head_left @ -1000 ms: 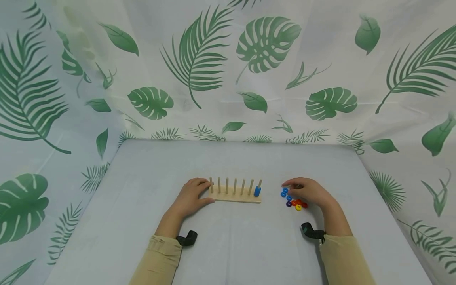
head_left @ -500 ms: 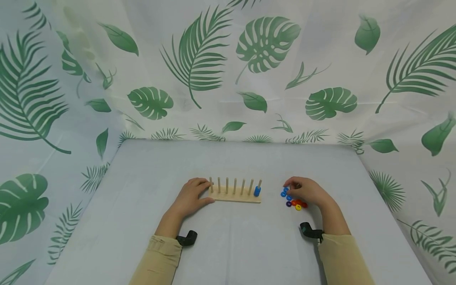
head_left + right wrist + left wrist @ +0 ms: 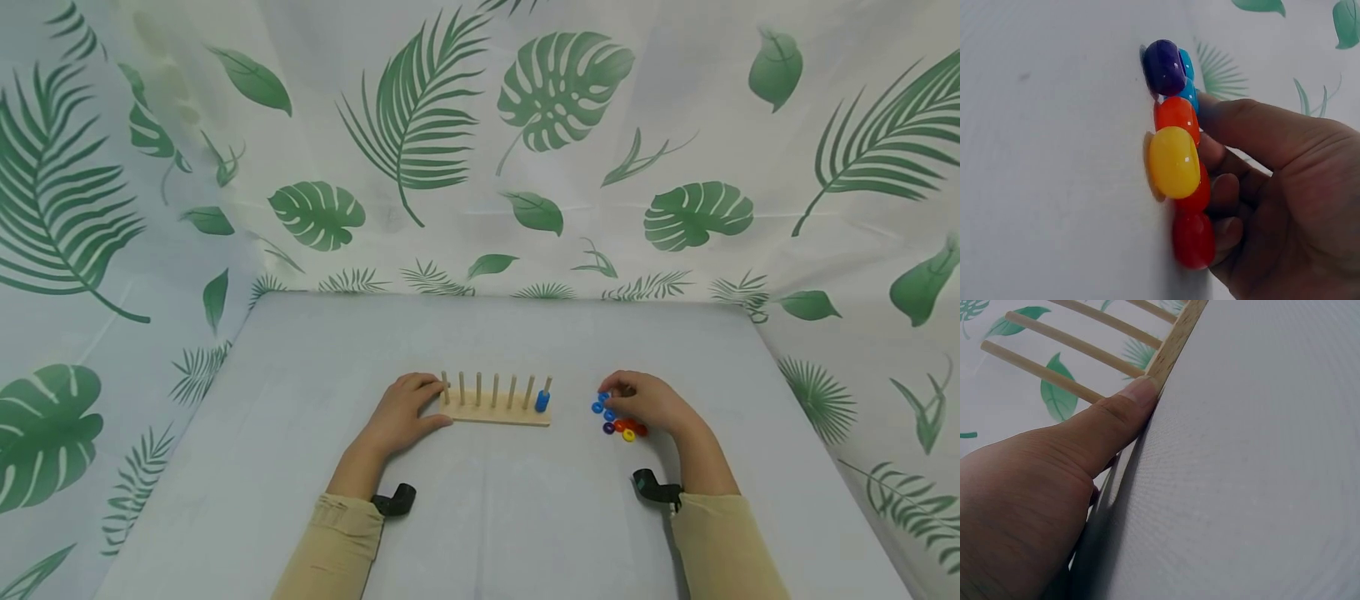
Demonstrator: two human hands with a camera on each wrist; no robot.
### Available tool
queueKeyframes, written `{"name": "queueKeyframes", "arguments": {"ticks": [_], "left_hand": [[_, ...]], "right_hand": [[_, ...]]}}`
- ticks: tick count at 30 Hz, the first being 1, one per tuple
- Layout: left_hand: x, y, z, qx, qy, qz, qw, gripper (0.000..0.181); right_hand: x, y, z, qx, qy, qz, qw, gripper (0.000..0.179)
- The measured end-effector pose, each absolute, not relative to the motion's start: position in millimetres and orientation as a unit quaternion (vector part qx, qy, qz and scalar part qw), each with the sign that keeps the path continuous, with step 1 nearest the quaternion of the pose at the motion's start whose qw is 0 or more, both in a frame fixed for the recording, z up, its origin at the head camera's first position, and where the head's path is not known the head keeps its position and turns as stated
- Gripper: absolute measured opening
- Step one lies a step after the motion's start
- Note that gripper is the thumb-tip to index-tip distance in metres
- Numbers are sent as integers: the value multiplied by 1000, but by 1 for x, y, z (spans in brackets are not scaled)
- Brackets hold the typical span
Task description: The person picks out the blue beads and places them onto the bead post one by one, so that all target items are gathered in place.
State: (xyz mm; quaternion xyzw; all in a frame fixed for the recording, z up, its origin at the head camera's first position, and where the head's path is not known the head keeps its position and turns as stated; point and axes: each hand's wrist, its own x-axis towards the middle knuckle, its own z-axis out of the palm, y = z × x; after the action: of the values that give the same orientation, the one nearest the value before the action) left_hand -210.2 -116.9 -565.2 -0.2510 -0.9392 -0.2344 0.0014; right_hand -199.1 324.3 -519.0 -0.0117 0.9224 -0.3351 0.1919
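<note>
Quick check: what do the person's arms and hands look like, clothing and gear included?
Plain tan sleeves, creased near the cuffs. The left hand and right hand are ungloved. Each wrist carries a small, black, bent device.

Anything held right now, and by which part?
Left grip: the peg board, by its left end. Right grip: at the loose blue beads, hold unclear.

The left wrist view's top edge cuts off the wooden peg board [image 3: 1177,345], and most fingers of the left hand [image 3: 1029,481] are out of sight there. A purple bead [image 3: 1165,67] partly hides the blue beads [image 3: 1189,94]. Whether the right hand [image 3: 1294,181] pinches one is hard to see. The blue stack [image 3: 542,402] is too small to count.
</note>
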Motion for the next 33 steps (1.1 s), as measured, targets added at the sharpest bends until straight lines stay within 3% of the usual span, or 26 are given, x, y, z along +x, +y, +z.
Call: {"name": "queueKeyframes", "arguments": {"ticks": [11, 21, 33], "left_hand": [[-209, -116, -562, -247, -940, -235, -4, 66], [-208, -116, -561, -247, -939, -239, 2, 65], [-208, -116, -561, -246, -940, -238, 0, 65]], "right_hand": [[-195, 325, -512, 0, 927, -339, 158, 28], [-187, 302, -478, -65, 937, -335, 74, 29], [-185, 276, -457, -105, 925, -359, 66, 24]]}}
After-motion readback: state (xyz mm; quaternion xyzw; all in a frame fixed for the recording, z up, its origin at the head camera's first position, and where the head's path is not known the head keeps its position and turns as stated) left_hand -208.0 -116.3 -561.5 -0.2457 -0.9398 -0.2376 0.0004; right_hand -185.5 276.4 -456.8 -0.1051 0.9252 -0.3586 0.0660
